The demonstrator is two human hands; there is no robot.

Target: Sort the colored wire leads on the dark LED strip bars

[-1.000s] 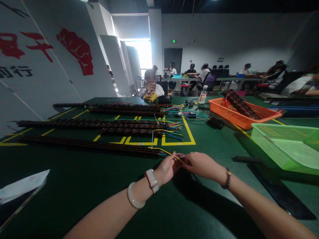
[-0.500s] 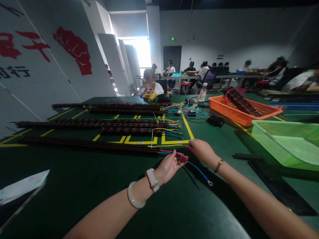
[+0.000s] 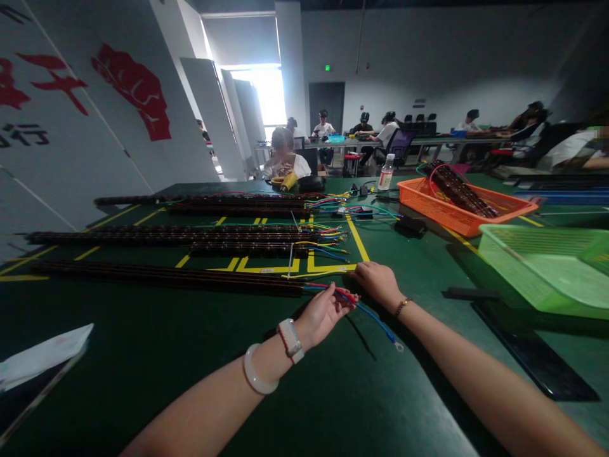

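Observation:
A long dark wire bundle point(image 3: 166, 277) lies across the near part of the table, its coloured wires coming out at the right end. My left hand point(image 3: 326, 314) is closed, palm up, around a red wire and a blue wire point(image 3: 375, 320). The blue one runs past my fingers and ends in a ring terminal point(image 3: 398, 346). Just beyond, my right hand point(image 3: 378, 284) is closed at the end of a yellow wire point(image 3: 318, 275), whose tip my fingers hide. A white cable tie point(image 3: 290, 260) sticks up near the bundle's end.
More wire bundles point(image 3: 190, 237) lie farther back on the green table point(image 3: 200, 368). On the right stand an orange basket point(image 3: 457, 216) and a green basket point(image 3: 523, 273), with a black phone-like slab point(image 3: 533, 349) nearer me. A bottle point(image 3: 387, 172) stands behind. A person point(image 3: 285, 162) sits opposite.
My right hand has shifted slightly left, toward my left hand, along with the yellow wire's end. The left hand keeps its hold on the red and blue wires.

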